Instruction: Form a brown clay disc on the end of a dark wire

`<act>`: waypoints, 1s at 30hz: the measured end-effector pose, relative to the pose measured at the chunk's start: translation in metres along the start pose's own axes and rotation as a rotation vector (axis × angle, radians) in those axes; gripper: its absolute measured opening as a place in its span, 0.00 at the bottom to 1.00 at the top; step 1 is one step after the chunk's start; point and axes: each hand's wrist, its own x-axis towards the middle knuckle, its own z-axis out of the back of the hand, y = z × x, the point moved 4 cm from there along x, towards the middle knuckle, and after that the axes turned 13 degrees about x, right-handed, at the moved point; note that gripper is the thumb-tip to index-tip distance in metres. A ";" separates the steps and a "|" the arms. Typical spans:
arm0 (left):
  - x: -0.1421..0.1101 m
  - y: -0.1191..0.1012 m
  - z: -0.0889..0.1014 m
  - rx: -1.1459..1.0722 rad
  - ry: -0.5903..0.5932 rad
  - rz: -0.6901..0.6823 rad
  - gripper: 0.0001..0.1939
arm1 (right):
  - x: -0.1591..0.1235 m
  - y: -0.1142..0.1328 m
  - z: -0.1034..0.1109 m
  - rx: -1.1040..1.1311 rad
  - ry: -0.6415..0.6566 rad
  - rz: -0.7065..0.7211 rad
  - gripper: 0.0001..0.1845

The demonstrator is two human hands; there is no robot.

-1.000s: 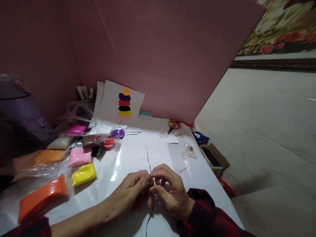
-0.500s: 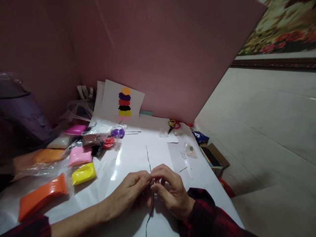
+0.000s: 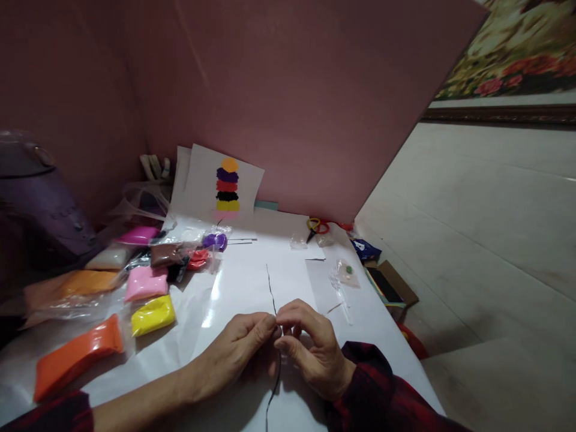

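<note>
A thin black strand (image 3: 272, 290), perhaps cord or wire, runs up and down over the white sheet in front of me. My left hand (image 3: 245, 345) pinches its middle part between thumb and fingers. Close against those fingertips, my right hand (image 3: 310, 348) is curled, with its index finger and thumb at the same spot on the strand. The exact grip point is hidden behind the fingers. One wavy end points toward the back of the table; the other part hangs down from the hands to the near edge of view.
Clay packets in orange (image 3: 78, 357), yellow (image 3: 153, 315) and pink (image 3: 146, 283) lie on the left. A card with coloured patches (image 3: 227, 186) leans at the back. Scissors (image 3: 316, 227) lie behind, and a small bag (image 3: 347, 273) sits at the right.
Almost nothing differs. Both hands stay at the same spot on the strand, with only a very slight shift of the fingers.
</note>
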 end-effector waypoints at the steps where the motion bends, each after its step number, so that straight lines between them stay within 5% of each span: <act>1: 0.000 0.000 0.000 0.002 0.001 0.005 0.30 | 0.000 0.000 0.000 -0.001 -0.005 0.002 0.08; 30: -0.001 -0.002 0.000 -0.002 0.008 0.008 0.29 | -0.001 -0.001 0.000 0.011 -0.002 0.021 0.08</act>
